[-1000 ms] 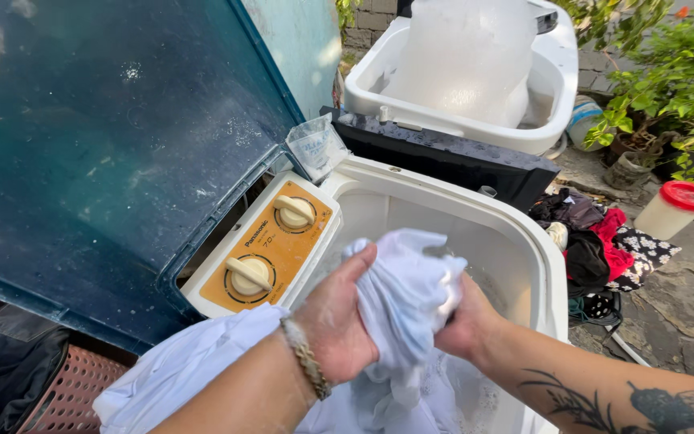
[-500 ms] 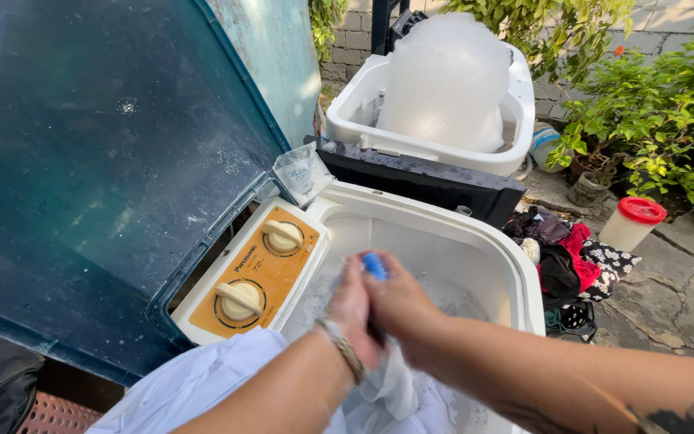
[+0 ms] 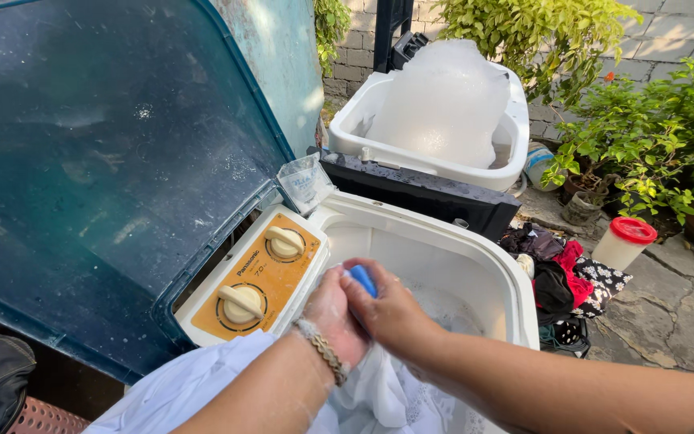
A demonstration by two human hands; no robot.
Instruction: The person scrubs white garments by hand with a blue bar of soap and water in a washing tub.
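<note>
My left hand (image 3: 332,312), with a bracelet at the wrist, grips a wet white cloth (image 3: 383,395) over the open washing machine tub (image 3: 475,245). Pressed against it, my right hand (image 3: 395,315) closes on a small blue object (image 3: 365,280), perhaps a brush, held onto the cloth. More of the white cloth drapes over the tub's near rim toward me. Soapy water shows inside the tub behind my hands.
An orange control panel with two knobs (image 3: 257,273) sits left of the tub; the dark teal lid (image 3: 106,161) stands raised. Behind is a second white tub heaped with foam (image 3: 443,104). A clothes pile (image 3: 560,269), red-lidded jar (image 3: 625,241) and potted plants (image 3: 652,137) are right.
One second ago both hands held the bunched white cloth up. The cloth is now lower, the blue object has appeared in my right hand, and both hands have shifted slightly left.
</note>
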